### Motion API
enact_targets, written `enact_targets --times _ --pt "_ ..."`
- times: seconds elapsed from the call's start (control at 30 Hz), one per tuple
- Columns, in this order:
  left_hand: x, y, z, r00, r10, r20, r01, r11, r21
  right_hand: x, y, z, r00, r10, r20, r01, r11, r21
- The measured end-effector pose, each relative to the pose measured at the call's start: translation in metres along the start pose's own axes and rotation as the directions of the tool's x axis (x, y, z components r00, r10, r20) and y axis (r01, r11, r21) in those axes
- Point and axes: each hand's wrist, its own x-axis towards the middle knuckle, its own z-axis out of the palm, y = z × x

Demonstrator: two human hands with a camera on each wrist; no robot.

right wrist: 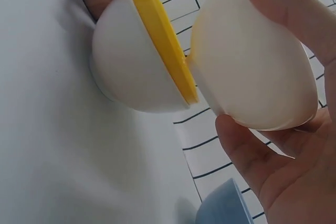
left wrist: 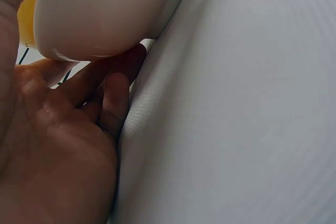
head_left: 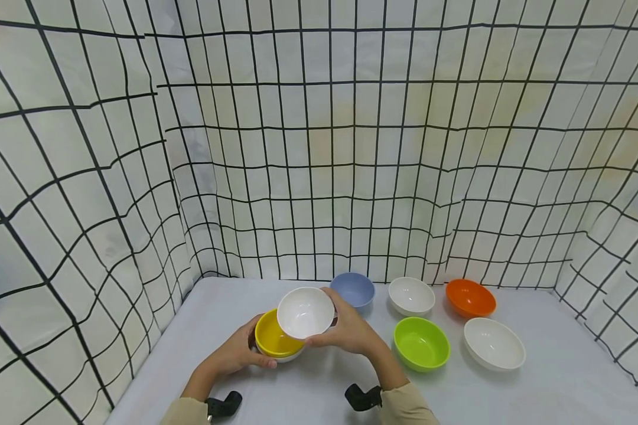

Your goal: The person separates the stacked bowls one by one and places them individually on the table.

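A yellow bowl (head_left: 273, 339) with a white outside (right wrist: 134, 66) sits on the table near the front left. My left hand (head_left: 239, 352) grips its near side, thumb on the rim. In the left wrist view the bowl (left wrist: 100, 9) fills the top, with my fingers (left wrist: 113, 100) curled beneath it. My right hand (head_left: 348, 327) holds a white bowl (head_left: 305, 312), tilted, just above the yellow one's far rim. In the right wrist view the white bowl (right wrist: 252, 61) is pinched between thumb and fingers, its edge touching the yellow rim.
More bowls stand on the white table (head_left: 563, 378): blue (head_left: 353, 288), white (head_left: 411, 294), orange (head_left: 470, 297), green (head_left: 421, 342) and a larger white one (head_left: 493, 343). Grid-patterned cloth walls (head_left: 319, 147) close the back and both sides.
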Motion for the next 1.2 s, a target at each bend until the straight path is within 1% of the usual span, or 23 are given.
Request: enact_targets --times 0.2,0.5,0.63,0.73,1.0,1.2 --pt "0.0 0.001 0.001 1.0 -0.006 -0.01 0.006 1.0 0.006 -0.003 0.004 -0.011 1.0 0.023 0.005 -0.023 1.0 0.001" --pt "0.0 0.002 0.002 0.999 -0.03 -0.018 0.03 1.0 0.003 -0.008 0.008 -0.033 0.995 0.094 0.022 -0.092 0.994 -0.057" --pt "0.0 0.002 0.002 1.0 -0.015 -0.008 0.015 1.0 0.0 -0.012 0.01 -0.043 0.995 0.1 0.022 -0.097 0.991 -0.094" --pt "0.0 0.002 0.002 1.0 -0.019 -0.008 0.019 1.0 -0.009 -0.014 0.012 -0.05 0.995 0.098 0.033 -0.094 0.989 -0.113" --pt "0.001 0.002 0.002 0.999 -0.042 -0.019 0.042 0.999 -0.003 -0.019 0.014 -0.06 0.988 0.139 0.063 -0.132 0.985 -0.109" --pt "0.0 0.003 0.002 1.0 -0.028 -0.013 0.027 1.0 -0.006 -0.023 0.016 -0.065 0.981 0.169 0.092 -0.159 0.981 -0.113"
